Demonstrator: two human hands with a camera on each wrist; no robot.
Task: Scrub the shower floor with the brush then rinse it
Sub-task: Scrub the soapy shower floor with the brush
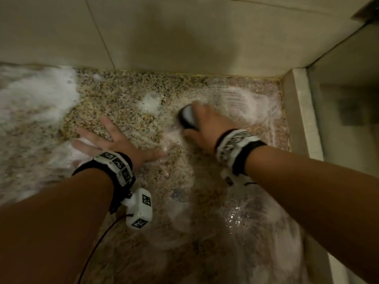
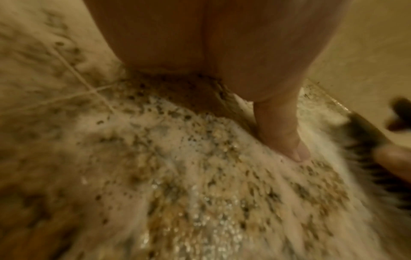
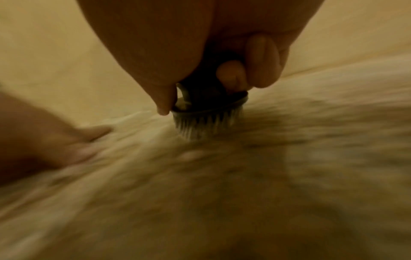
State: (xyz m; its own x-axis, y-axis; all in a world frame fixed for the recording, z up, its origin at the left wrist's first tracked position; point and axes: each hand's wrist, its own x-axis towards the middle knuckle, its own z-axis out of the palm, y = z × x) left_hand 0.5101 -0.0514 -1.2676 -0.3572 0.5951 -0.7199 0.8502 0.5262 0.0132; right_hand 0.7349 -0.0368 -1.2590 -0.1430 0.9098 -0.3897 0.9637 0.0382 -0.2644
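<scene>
The speckled stone shower floor (image 1: 123, 103) is wet and streaked with white foam (image 1: 34, 99). My right hand (image 1: 207, 124) grips a dark scrub brush (image 1: 187, 117) with a grey top, bristles down on the foamy floor near the right side. In the right wrist view my fingers (image 3: 262, 61) curl round the brush (image 3: 206, 121) and its bristles press into the suds. My left hand (image 1: 110, 140) lies flat on the floor left of the brush, fingers spread. The left wrist view shows its thumb (image 2: 282, 126) on the wet floor and the blurred brush (image 2: 364, 140) at the right edge.
A beige tiled wall (image 1: 184, 33) stands at the back. A raised beige curb (image 1: 301, 119) with a glass panel (image 1: 344, 99) closes the right side. Thick foam covers the floor at the left. Swirled suds lie in front near me.
</scene>
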